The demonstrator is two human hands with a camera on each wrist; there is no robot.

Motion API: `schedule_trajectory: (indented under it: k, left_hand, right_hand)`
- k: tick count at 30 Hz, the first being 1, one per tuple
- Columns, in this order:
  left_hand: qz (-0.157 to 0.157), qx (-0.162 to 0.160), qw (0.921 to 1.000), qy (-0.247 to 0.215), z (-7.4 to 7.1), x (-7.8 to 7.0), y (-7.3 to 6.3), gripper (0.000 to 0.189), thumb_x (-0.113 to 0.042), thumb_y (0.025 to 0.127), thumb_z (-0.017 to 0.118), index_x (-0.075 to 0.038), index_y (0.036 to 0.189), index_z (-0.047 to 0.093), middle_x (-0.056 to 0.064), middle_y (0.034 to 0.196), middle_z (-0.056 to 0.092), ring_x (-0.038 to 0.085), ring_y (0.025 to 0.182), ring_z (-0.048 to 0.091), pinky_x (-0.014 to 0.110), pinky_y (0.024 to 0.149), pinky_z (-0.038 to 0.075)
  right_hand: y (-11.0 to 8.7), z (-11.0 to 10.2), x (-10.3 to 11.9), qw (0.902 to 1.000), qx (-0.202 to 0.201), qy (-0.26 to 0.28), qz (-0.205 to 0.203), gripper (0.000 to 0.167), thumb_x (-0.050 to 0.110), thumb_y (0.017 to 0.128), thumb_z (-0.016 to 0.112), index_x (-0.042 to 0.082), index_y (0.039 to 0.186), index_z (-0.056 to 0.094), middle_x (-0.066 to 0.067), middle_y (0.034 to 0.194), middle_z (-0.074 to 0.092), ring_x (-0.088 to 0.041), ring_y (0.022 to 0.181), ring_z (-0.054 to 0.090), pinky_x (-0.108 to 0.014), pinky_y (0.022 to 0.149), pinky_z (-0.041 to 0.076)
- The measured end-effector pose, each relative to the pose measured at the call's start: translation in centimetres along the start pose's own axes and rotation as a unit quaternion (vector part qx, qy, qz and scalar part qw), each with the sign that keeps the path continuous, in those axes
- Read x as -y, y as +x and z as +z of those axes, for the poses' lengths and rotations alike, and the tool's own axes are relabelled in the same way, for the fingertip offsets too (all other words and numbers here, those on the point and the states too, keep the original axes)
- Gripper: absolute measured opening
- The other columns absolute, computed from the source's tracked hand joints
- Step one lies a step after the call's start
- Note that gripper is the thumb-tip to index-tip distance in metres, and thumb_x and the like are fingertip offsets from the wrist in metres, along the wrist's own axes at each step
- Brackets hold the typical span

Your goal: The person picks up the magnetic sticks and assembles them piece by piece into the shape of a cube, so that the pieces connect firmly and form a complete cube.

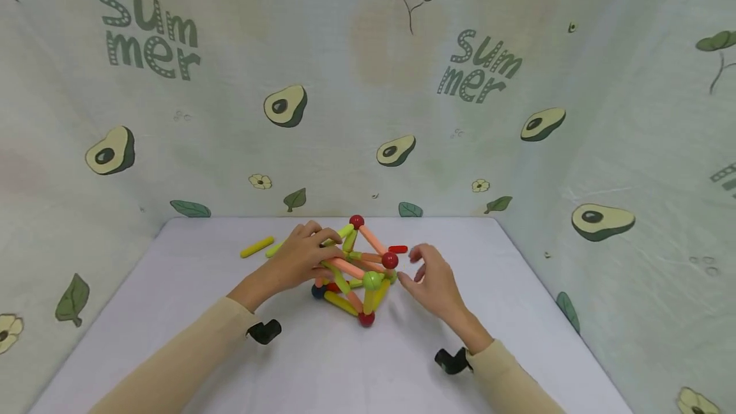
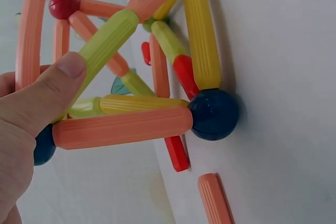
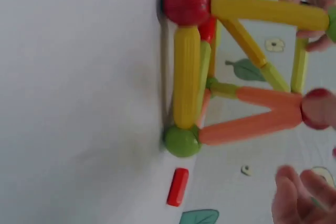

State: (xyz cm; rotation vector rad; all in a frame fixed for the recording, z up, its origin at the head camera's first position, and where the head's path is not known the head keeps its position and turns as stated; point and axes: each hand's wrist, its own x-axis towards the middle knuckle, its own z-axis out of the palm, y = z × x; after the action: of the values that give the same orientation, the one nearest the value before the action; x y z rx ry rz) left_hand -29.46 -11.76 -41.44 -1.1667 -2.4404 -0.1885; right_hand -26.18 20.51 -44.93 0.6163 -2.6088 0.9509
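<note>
A frame of magnetic rods and balls point(image 1: 374, 239) stands on the table, built from salmon, yellow and lime rods. My left hand point(image 1: 299, 255) grips its upper left side. In the left wrist view, the left thumb point(image 2: 63, 80) presses a lime rod near a dark blue ball, partly hidden by the hand; another blue ball point(image 2: 214, 114) sits at the base. Off the frame's right side, my right hand point(image 1: 435, 281) has loosely bent fingers and holds nothing. Nearest to it is a red ball point(image 1: 390, 260) at an upper corner, above a green ball point(image 3: 181, 141) at the base.
Behind the frame lies a short red rod point(image 1: 398, 249). To the left, a yellow rod point(image 1: 257, 246) and a lime rod point(image 1: 273, 250) lie on the white table point(image 1: 172, 286). A printed cloth point(image 1: 333, 165) hangs along the back and sides.
</note>
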Motion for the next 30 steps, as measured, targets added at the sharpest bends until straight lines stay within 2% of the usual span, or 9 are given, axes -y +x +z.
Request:
schedule_trajectory:
  k: [2,4,6,8,11,15,20,25,30]
  left_hand:
    - [-0.001,-0.003,1.0,0.007,-0.1,0.1,-0.2,0.048,-0.044,0.077,0.092,-0.026,0.118,0.077,-0.002,0.13,0.064,0.024,0.113,0.05,0.042,0.091,0.046]
    - [-0.003,-0.003,0.9999,0.013,0.0,0.1,-0.3,0.048,-0.043,0.076,0.093,-0.027,0.119,0.077,-0.002,0.129,0.065,0.024,0.11,0.05,0.041,0.09,0.046]
    - [0.0,-0.006,0.9998,0.018,0.1,0.2,-0.4,0.048,-0.043,0.076,0.094,-0.027,0.119,0.077,-0.002,0.129,0.065,0.024,0.108,0.051,0.04,0.089,0.046]
    - [0.0,-0.011,0.9996,0.026,0.2,0.3,-0.4,0.047,-0.043,0.077,0.094,-0.028,0.118,0.077,-0.002,0.129,0.065,0.024,0.107,0.051,0.039,0.087,0.046]
    - [-0.01,-0.02,0.9994,0.027,0.4,0.7,-0.3,0.043,-0.04,0.077,0.095,-0.03,0.115,0.077,-0.002,0.133,0.063,0.024,0.108,0.051,0.04,0.086,0.046]
    - [-0.03,-0.019,0.9992,0.019,0.6,1.4,0.2,0.038,-0.034,0.081,0.094,-0.032,0.114,0.076,0.001,0.143,0.058,0.025,0.112,0.05,0.041,0.088,0.047]
    - [-0.036,-0.013,0.9992,-0.011,1.1,2.1,0.5,0.038,-0.026,0.086,0.091,-0.028,0.12,0.075,0.004,0.146,0.055,0.026,0.114,0.05,0.04,0.092,0.051]
    - [-0.039,-0.01,0.9979,-0.051,1.5,2.1,0.1,0.045,-0.02,0.088,0.09,-0.024,0.129,0.072,0.006,0.144,0.055,0.027,0.116,0.052,0.039,0.093,0.055]
    - [-0.047,-0.006,0.9962,-0.073,1.2,1.9,0.3,0.049,-0.017,0.087,0.089,-0.021,0.133,0.072,0.008,0.146,0.055,0.028,0.117,0.055,0.039,0.094,0.057]
  right_hand:
    - [1.3,-0.4,-0.4,0.9981,0.024,-0.023,-0.053,0.062,0.017,0.088,0.089,0.015,0.143,0.058,-0.011,0.128,0.064,-0.018,0.078,0.064,-0.022,0.066,0.056]
    - [2.5,-0.6,-0.5,0.991,0.079,-0.029,-0.104,0.07,0.021,0.092,0.086,0.018,0.154,0.053,-0.008,0.137,0.063,-0.02,0.083,0.066,-0.023,0.07,0.057]
    - [3.2,-0.7,-0.4,0.9833,0.116,-0.027,-0.138,0.064,0.019,0.095,0.082,0.017,0.153,0.056,-0.004,0.134,0.068,-0.022,0.083,0.066,-0.023,0.07,0.057]
    - [3.3,-0.9,-0.3,0.979,0.122,-0.04,-0.158,0.054,0.017,0.097,0.08,0.014,0.147,0.061,-0.002,0.125,0.072,-0.022,0.081,0.065,-0.022,0.07,0.056]
    - [2.7,-1.4,0.0,0.979,0.112,-0.054,-0.161,0.045,0.016,0.097,0.078,0.011,0.14,0.065,-0.001,0.114,0.073,-0.021,0.076,0.062,-0.021,0.066,0.053]
    - [1.4,-2.2,0.4,0.9828,0.103,-0.049,-0.145,0.038,0.015,0.095,0.077,0.012,0.132,0.069,0.002,0.104,0.072,-0.018,0.077,0.061,-0.021,0.065,0.053]
    - [0.7,-2.1,0.4,0.9871,0.087,-0.024,-0.132,0.04,0.015,0.096,0.079,0.015,0.134,0.07,-0.001,0.107,0.076,-0.012,0.081,0.062,-0.025,0.07,0.059]
    - [0.6,-1.0,0.0,0.9903,0.06,0.006,-0.125,0.042,0.015,0.094,0.083,0.012,0.134,0.072,0.001,0.103,0.077,-0.002,0.075,0.063,-0.027,0.067,0.061]
    - [0.5,-0.3,1.2,0.9911,0.028,-0.021,-0.129,0.042,0.013,0.09,0.087,0.01,0.13,0.075,0.001,0.099,0.076,-0.009,0.072,0.065,-0.025,0.065,0.059]
